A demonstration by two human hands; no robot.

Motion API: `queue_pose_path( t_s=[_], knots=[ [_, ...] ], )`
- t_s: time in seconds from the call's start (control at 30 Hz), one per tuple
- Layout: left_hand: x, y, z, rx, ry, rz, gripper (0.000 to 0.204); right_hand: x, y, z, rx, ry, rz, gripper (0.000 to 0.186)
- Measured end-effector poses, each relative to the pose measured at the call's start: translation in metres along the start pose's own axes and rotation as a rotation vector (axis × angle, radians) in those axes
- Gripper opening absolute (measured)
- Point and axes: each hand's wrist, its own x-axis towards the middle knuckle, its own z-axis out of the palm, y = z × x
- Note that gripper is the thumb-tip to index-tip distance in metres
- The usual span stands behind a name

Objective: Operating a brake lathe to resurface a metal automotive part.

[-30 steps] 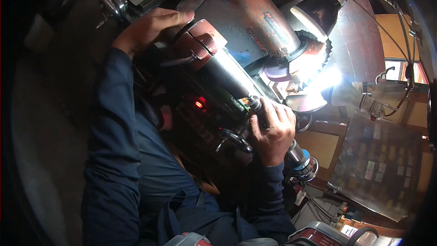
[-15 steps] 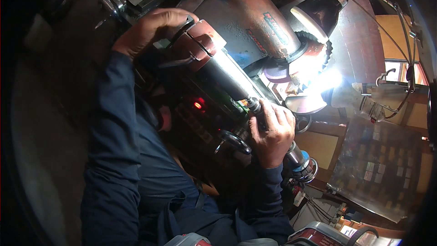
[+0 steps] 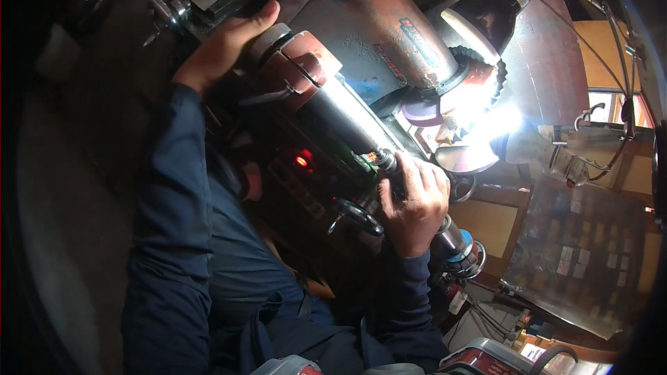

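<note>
My left hand (image 3: 229, 48) is beside a knurled knob (image 3: 270, 43) on a red housing (image 3: 303, 69), its visible thumb stretched out and its other fingers mostly hidden. A dark steel cylinder (image 3: 344, 114) with a bright highlight runs from the housing down to the right. My right hand (image 3: 417, 205) is closed round the narrower metal shaft (image 3: 385, 158) at its lower end. A lamp (image 3: 490, 14) lights a purple grinding wheel (image 3: 422, 112) beside the large worn machine body (image 3: 375, 21).
A black handwheel (image 3: 358, 215) and a small red light (image 3: 301, 161) are on the machine's front. A metal cylinder with a blue band (image 3: 458, 250) lies beyond my right hand. Cables hang at the right, above a panel (image 3: 577, 250) behind clear sheeting.
My left hand has shifted up and left off the knurled knob, uncovering it, with the thumb lifted. My right hand stays on the shaft.
</note>
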Motion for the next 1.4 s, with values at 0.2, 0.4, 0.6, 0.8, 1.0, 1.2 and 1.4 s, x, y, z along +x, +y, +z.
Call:
queue_pose_path(
  t_s=[0.2, 0.4, 0.6, 0.8, 1.0, 1.2, 1.4],
  knots=[
    [0.0, 0.011, -0.004, 0.259, 0.04, 0.026, 0.036, 0.001, -0.003, -0.001, -0.002, 0.002, 0.006, 0.043],
    [-0.01, 0.01, 0.001, 0.179, -0.1, 0.072, 0.047, 0.001, -0.003, 0.0, -0.013, 0.007, 0.009, 0.04],
    [-0.013, 0.015, 0.015, 0.096, -0.008, 0.045, 0.042, -0.001, -0.002, -0.002, 0.002, 0.027, 0.017, 0.042],
    [0.002, 0.016, -0.008, 0.224, -0.061, -0.08, 0.042, 0.001, -0.001, -0.012, 0.146, 0.055, 0.013, 0.052],
    [0.019, -0.014, 0.046, -0.208, -0.181, 0.349, 0.051, -0.069, 0.051, -0.064, 0.127, 0.585, 0.334, 0.056],
    [0.017, -0.043, 0.03, -0.635, 0.094, 0.492, 0.042, -0.19, 0.144, -0.075, -0.199, 0.582, 0.829, 0.045],
    [0.017, -0.033, 0.025, -0.628, 0.039, 0.38, 0.019, -0.211, 0.158, -0.061, 0.071, 0.496, 0.906, 0.041]
  ],
)
